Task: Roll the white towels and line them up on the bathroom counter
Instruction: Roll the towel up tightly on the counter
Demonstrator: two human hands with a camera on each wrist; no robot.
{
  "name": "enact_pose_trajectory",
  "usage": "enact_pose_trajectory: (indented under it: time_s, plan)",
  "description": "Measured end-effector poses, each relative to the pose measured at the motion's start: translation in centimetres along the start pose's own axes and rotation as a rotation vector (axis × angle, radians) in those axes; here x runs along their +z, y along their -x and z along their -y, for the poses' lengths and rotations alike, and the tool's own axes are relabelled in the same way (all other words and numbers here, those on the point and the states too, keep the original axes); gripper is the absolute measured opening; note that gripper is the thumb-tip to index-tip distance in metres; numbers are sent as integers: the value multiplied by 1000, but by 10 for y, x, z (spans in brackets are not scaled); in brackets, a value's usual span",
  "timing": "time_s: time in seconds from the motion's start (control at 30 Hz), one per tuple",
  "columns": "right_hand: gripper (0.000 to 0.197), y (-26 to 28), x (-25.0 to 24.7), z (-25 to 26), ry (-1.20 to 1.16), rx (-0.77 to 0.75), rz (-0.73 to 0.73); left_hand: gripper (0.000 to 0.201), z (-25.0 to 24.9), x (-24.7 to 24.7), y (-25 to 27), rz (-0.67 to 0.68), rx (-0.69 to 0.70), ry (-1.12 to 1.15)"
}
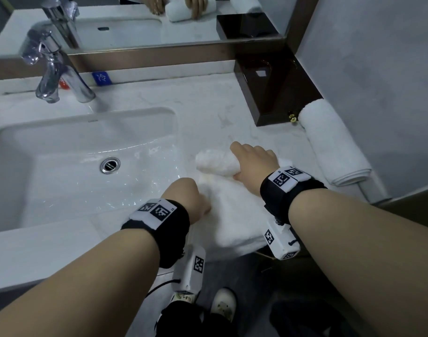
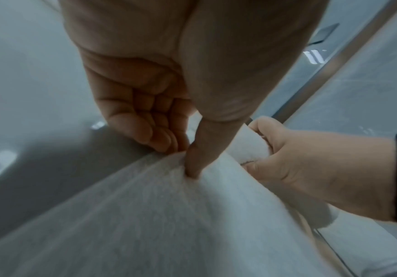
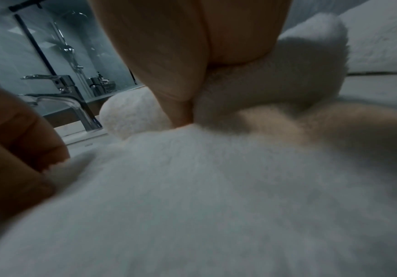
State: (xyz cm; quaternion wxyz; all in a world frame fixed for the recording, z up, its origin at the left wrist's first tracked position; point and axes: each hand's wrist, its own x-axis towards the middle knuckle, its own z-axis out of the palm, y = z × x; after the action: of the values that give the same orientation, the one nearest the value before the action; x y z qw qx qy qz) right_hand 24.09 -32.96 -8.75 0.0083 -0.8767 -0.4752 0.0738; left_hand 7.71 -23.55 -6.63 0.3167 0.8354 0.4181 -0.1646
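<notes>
Towel (image 1: 232,215) lies on the counter (image 1: 208,117) at 3 o'clock of the sink (image 1: 86,147), far end rolled, flat part reaching over the near edge at 6 o'clock. Right hand (image 1: 253,161) is wrapped round the roll (image 1: 215,161), fingers over it and thumb under; left hand (image 1: 186,193) pinches the flat cloth's left edge, thumb on top, fingers curled below. A second, rolled towel (image 1: 329,139) lies at 2 o'clock by the wall, next to a dark box (image 1: 276,93).

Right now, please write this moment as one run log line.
right hand: grips rolled end of towel | left hand: pinches towel edge | rolled towel: by wall
</notes>
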Motion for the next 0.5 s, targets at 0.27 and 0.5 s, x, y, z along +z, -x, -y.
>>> enact_pose_trajectory:
  time_s: [0.27, 0.5]
  plan:
    - [44, 8, 5, 4, 35, 7, -90, 10, 17, -5, 4, -11, 31, 160]
    - [47, 19, 10, 8, 93, 12, -160, 24, 29, -8, 4, -75, 65, 95]
